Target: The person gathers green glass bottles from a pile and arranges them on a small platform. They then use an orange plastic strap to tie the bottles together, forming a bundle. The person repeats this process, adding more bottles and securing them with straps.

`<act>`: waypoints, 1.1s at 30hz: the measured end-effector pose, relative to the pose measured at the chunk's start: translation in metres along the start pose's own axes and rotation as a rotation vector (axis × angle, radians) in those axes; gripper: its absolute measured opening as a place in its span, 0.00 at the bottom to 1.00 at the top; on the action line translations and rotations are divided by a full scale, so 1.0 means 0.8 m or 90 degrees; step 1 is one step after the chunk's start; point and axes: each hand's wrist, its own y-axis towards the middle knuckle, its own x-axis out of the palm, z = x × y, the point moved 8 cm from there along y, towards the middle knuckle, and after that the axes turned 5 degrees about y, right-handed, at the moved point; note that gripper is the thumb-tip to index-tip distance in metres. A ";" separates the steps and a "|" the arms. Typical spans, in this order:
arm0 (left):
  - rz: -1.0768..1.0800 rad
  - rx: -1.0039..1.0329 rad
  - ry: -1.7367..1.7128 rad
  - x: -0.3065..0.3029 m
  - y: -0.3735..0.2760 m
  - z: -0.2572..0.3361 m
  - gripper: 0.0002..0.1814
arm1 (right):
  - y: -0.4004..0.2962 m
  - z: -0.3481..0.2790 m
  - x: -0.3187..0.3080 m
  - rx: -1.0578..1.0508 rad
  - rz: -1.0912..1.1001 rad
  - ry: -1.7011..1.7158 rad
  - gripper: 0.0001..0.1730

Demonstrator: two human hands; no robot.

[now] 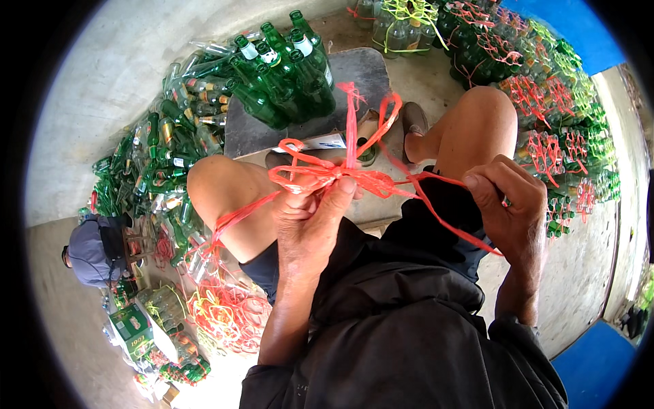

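Note:
My left hand [314, 214] pinches a knotted bundle of red plastic twine [337, 174] between thumb and fingers, above my lap. Loops stick out of it, and one strand trails left across my knee. To the right, my right hand [506, 204] holds a strand running from the knot between thumb and forefinger; another strand passes below its fingers. Beyond my hands, a cluster of green glass bottles [286, 71] stands on a dark board [357, 71], some leaning outward.
Loose bottles [173, 122] are heaped along the wall at left. Tied bottle bundles [546, 102] are stacked at right. Tangled twine [230, 312] lies at lower left, near a green carton [134, 330]. Another person [97, 250] sits at far left.

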 end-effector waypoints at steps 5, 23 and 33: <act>-0.002 0.007 0.019 -0.003 0.001 0.013 0.11 | 0.008 -0.040 0.017 -0.058 -0.002 0.093 0.19; -0.051 -0.027 0.038 0.016 -0.003 -0.017 0.09 | 0.011 -0.033 0.102 -0.053 -0.167 0.222 0.11; -0.013 -0.067 -0.040 0.004 -0.010 -0.037 0.10 | 0.004 -0.025 0.107 -0.011 -0.172 0.200 0.05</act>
